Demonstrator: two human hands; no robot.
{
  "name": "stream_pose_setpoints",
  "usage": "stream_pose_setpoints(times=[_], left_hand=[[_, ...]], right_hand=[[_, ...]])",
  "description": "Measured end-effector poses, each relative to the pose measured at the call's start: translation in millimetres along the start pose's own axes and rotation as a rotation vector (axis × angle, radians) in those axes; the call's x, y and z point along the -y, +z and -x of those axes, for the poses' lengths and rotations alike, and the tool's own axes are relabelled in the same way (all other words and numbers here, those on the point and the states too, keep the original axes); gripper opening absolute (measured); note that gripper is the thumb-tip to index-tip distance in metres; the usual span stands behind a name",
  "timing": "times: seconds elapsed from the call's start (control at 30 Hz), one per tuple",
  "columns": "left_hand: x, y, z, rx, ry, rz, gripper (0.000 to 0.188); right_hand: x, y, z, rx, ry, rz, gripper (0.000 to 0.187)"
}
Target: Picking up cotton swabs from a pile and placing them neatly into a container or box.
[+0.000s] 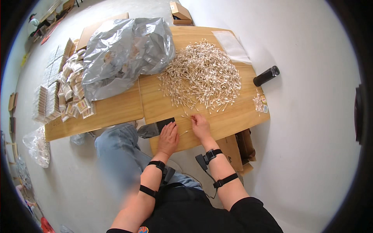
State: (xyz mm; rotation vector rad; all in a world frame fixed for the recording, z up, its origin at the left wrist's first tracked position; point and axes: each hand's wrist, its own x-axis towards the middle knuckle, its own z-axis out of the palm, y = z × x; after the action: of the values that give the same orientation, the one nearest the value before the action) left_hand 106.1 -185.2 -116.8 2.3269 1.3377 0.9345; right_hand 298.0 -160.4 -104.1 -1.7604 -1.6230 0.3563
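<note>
A large heap of cotton swabs [206, 75] covers the middle of the wooden table. At its near edge my right hand [201, 126] is closed, thumb and fingers pinched together beside a few stray swabs; what lies between the fingertips is too small to make out. My left hand [169, 138] lies flat at the table's front edge, its fingers stretched over a black flat piece [166, 123]. A dark grey plastic bag [148, 131] sticks out from it past the edge. One loose cotton swab [184, 132] rests between my two hands.
Left of the heap spreads a big grey plastic bag [124, 54]. Beyond it are many small packets [72, 87] and stacked packs [46, 105]. A black cylinder [266, 76] stands at the right edge, near a small swab group [258, 103]. Under the table sits a cardboard box [229, 153].
</note>
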Motion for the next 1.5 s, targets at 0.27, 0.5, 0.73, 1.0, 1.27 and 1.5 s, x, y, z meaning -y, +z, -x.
stream_pose_setpoints(times=[0.27,0.5,0.73,1.0,1.27,1.5], left_hand=[[-6.9,-10.3,-2.0,0.083,-0.027,0.088,0.056],[-0.3,0.2,0.4,-0.008,-0.045,0.064,0.055],[-1.6,0.6,-0.2,-0.046,-0.074,0.034,0.049],[-1.3,-1.7,-1.3,0.001,-0.015,-0.001,0.028],[-4.1,-4.0,-2.0,-0.052,-0.086,0.091,0.038],[-2.5,-3.0,-2.9,-0.016,-0.054,0.017,0.034]], right_hand=[[5.1,-3.6,7.6,0.078,-0.052,0.183,0.011],[3.6,-11.2,7.7,0.040,0.137,-0.029,0.013],[17.5,-14.3,19.6,0.109,-0.114,0.086,0.012],[13.5,-3.8,3.3,0.105,-0.102,0.075,0.007],[18.7,1.4,-0.8,0.366,-0.148,-0.126,0.007],[24.2,17.3,-37.0,0.080,0.013,0.096,0.016]])
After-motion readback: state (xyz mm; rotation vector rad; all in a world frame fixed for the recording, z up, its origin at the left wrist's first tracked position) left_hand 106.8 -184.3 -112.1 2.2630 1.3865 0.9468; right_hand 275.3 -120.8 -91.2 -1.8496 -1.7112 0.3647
